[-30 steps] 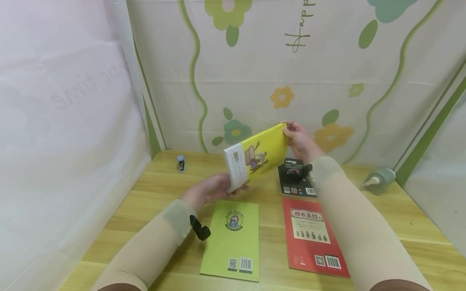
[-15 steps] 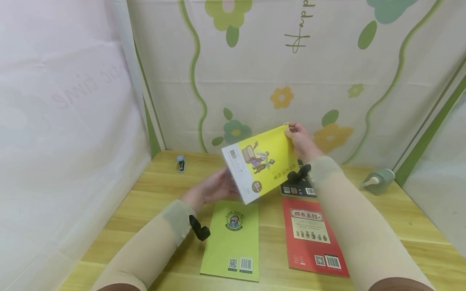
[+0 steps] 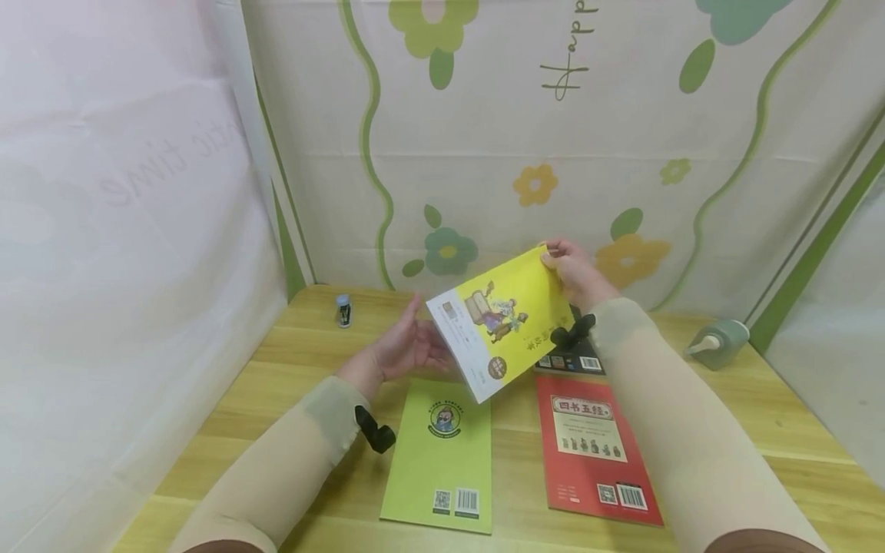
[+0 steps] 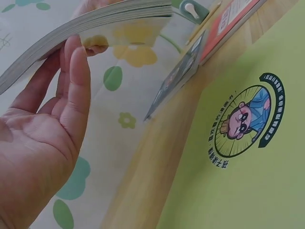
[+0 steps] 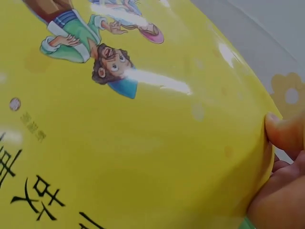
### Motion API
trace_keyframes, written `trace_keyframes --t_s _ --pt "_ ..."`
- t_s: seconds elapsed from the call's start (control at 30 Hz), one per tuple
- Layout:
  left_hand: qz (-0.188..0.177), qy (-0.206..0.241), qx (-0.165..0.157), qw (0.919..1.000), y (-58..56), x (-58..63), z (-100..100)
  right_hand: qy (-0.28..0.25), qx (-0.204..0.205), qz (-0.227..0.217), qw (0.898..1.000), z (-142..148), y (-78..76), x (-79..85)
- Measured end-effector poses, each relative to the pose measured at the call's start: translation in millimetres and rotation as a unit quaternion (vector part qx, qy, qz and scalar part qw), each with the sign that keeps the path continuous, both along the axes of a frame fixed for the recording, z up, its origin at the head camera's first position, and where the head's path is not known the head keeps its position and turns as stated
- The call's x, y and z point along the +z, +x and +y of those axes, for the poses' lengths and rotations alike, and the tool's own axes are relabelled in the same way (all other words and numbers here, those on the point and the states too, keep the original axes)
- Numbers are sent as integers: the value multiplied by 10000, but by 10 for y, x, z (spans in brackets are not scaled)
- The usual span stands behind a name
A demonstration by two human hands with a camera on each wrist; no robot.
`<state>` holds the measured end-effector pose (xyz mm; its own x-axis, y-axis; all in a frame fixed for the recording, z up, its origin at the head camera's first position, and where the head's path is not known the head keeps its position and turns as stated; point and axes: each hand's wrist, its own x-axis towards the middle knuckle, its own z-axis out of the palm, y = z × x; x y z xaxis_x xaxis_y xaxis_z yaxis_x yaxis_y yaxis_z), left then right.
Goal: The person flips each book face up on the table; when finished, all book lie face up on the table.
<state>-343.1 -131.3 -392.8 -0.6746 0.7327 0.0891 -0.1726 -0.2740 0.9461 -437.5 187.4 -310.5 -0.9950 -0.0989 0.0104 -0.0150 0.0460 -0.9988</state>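
A yellow picture-covered book (image 3: 515, 303) with a white band along one end hangs tilted in the air, its cover turned toward me. My right hand (image 3: 579, 275) pinches its upper right corner; the thumb (image 5: 281, 133) presses on the cover in the right wrist view, where the cover bulges. At the white end, my left hand (image 3: 404, 347) has its palm up and thumb raised clear of the book. Its fingertips (image 4: 76, 45) reach the book's underside in the left wrist view. Beneath the book, a light green book (image 3: 435, 457) lies flat on the table.
On the right lies a red book (image 3: 588, 480), with a black book (image 3: 591, 364) behind it, partly covered by the yellow book and right wrist. A small blue-capped container (image 3: 343, 311) stands back left. A grey-green nozzled bottle (image 3: 722, 343) lies back right. A patterned curtain (image 3: 484, 123) rises behind.
The yellow book has turned from nearly edge-on to show its cover, and dropped slightly. My left hand, earlier around its white end, has loosened with its thumb lifted away.
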Motion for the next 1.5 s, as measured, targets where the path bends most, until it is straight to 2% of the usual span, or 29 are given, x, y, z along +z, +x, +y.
trace_keyframes --t_s 0.17,0.3,0.37,0.5,0.6,0.7,0.83,1.0,1.23,1.4,1.5 --pt "86 -267 322 9991 6 48 -4 210 196 -71 9996 20 -22 -50" --pt "456 -842 424 9945 -2 106 10 373 279 -115 9989 24 7 -61" --pt "589 -1185 491 9900 -10 135 24 470 321 -163 9982 14 29 -51" --pt "860 -1917 635 9756 -11 185 73 592 462 -227 9969 -27 70 -30" --pt "1146 -2225 626 9662 12 209 105 703 556 -245 9957 -46 92 -36" --pt "1357 -2247 571 9632 45 211 118 801 590 -309 9946 -45 104 -44" --pt "1390 -2139 692 9644 80 187 125 878 570 -333 9940 -38 104 -33" --pt "1291 -2016 897 9668 94 165 119 943 668 -241 9930 11 108 -14" --pt "1000 -1713 1126 9736 44 145 24 1047 877 -434 9897 250 47 -93" --pt "908 -1591 1257 9750 29 171 -41 1322 1222 -132 9836 421 40 -136" --pt "872 -1522 1387 9747 14 175 -75 1297 1449 -35 9809 499 50 -153"
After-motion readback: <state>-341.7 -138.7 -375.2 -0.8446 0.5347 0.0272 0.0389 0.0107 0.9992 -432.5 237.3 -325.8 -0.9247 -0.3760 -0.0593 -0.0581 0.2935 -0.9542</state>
